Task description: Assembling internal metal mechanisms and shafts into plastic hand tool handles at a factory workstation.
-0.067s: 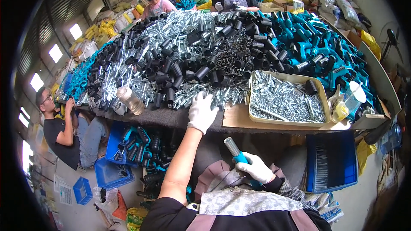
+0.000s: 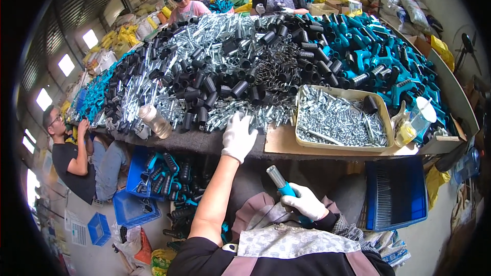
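My left hand [image 2: 239,137], in a white glove, reaches out to the near edge of the table, its fingers spread over a heap of shiny metal parts [image 2: 245,112]. It holds nothing that I can see. My right hand [image 2: 306,203], also gloved, stays low near my lap and grips a teal handle with a metal tube end [image 2: 283,183] that points up and away from me. Black plastic sleeves [image 2: 204,89] and a tangle of dark springs [image 2: 279,71] lie just beyond the left hand.
A cardboard tray of small metal pieces [image 2: 340,117] sits right of my left hand, with teal handles [image 2: 378,56] piled behind it. A plastic bottle [image 2: 155,120] lies at the table edge. Blue crates [image 2: 153,174] stand below. Three other people [image 2: 66,153] work around the table.
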Motion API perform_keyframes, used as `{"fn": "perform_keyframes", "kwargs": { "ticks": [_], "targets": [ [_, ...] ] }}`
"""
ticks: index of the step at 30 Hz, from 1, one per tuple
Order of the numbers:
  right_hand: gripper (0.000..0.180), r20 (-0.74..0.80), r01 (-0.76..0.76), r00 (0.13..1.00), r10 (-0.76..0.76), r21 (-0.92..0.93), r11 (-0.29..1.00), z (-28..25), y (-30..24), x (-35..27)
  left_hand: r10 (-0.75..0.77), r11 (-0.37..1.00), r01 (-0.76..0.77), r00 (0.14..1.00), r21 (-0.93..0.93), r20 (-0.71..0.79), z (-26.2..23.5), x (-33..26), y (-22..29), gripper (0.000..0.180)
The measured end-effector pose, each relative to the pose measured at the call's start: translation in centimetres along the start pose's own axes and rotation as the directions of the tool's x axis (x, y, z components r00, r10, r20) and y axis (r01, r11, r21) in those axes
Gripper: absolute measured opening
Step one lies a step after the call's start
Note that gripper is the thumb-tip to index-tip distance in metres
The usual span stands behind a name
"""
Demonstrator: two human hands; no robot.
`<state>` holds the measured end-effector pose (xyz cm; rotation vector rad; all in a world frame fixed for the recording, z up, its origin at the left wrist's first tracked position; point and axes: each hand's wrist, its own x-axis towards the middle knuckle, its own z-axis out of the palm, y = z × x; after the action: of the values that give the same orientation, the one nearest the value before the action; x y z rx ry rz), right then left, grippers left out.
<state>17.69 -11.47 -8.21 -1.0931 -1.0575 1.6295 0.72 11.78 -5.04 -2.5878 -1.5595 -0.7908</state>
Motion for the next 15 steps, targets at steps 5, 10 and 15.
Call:
{"fn": "perform_keyframes", "kwargs": {
  "ticks": [5, 10, 15],
  "targets": [
    [0.022, -0.006, -0.035, 0.999, 0.034, -0.125, 0.991, -0.5, 0.6, -0.2, -0.036, 0.98, 0.038, 0.999, -0.193, 0.016, -0.2, 0.7, -1.3, 0.033],
    [0.032, 0.047, -0.003, 0.999, 0.007, -0.075, 0.997, -0.9, 1.1, -0.3, 0.031, 0.96, -0.082, 0.981, -0.266, -0.192, -0.7, 0.3, -2.3, 0.011],
    [0.043, -0.003, 0.056, 0.998, -0.056, -0.094, 0.994, -1.0, -0.5, -1.0, 0.008, 0.945, -0.104, 0.955, -0.309, -0.296, -1.5, -4.0, -2.2, 0.011]
  ]
}}
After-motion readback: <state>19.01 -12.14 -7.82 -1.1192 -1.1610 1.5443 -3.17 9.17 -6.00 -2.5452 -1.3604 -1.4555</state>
